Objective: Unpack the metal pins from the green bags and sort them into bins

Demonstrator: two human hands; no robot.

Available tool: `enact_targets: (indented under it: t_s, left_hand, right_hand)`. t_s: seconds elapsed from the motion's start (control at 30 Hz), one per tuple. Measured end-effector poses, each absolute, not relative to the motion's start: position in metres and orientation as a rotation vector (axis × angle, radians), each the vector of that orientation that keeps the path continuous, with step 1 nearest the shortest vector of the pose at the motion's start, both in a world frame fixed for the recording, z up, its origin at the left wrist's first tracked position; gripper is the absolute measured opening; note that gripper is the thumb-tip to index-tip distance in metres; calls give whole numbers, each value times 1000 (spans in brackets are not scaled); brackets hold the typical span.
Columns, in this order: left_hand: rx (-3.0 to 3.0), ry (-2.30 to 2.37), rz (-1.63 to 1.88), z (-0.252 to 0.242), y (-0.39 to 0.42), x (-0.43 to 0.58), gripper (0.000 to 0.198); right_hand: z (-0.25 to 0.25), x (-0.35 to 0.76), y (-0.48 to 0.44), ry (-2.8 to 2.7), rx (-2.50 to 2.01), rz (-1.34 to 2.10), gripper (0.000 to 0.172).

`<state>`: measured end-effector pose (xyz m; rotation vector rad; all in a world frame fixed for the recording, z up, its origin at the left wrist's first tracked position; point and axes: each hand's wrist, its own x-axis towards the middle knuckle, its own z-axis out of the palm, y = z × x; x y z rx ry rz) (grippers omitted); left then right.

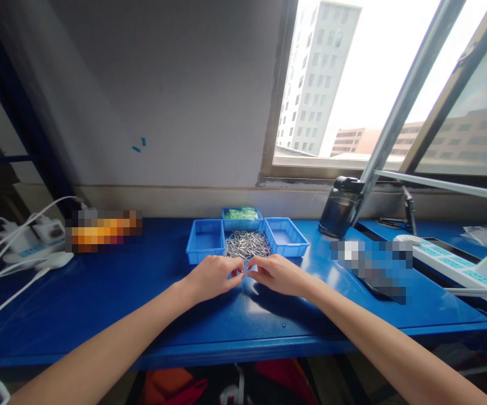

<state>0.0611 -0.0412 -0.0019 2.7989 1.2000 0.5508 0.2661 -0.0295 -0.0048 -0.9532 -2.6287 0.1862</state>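
Observation:
My left hand (pixel 215 277) is closed in a pinch at the front of a loose pile of thin silvery metal pieces (pixel 249 243), which look like screws or pins. Facing it, my right hand (pixel 280 274) also has thumb and forefinger brought together, its fingertips a small gap from the left ones. Whatever either pinch holds is too small to make out. The pile lies between an open blue bin (pixel 193 247) on the left and another blue bin (pixel 296 243) on the right. Behind it, a third blue bin (pixel 226 223) contains green plastic packets (pixel 242 214).
A dark bottle (pixel 339 208) stands right of the bins. Beyond a blurred dark object (pixel 380 281) runs a white power strip (pixel 450 263). White cables and plugs (pixel 36 247) crowd the far left, beside a blurred orange item (pixel 100 232). One tiny round piece (pixel 284 325) lies near the blue table's (pixel 142 320) front edge.

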Motion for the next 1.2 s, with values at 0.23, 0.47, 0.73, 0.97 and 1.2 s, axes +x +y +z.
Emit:
enact_targets:
  t_s: [0.23, 0.47, 0.73, 0.97, 1.2]
  left_hand:
    - [2847, 1179, 550, -5, -39, 62, 19]
    - [2829, 1287, 524, 0, -39, 60, 27]
    - [2824, 1290, 482, -1, -39, 60, 25]
    - [2828, 1281, 503, 0, -39, 60, 25]
    - [2820, 1261, 519, 0, -38, 59, 22]
  right_hand:
    - [-9, 265, -28, -2672, -936, 112, 24]
    - [-6, 272, -24, -2683, -957, -18, 30]
    - [-3, 276, -21, -2724, -994, 5, 23]
    - [-1, 274, -24, -2718, -1017, 38, 26]
    - [-2, 274, -26, -2694, -1009, 24, 20]
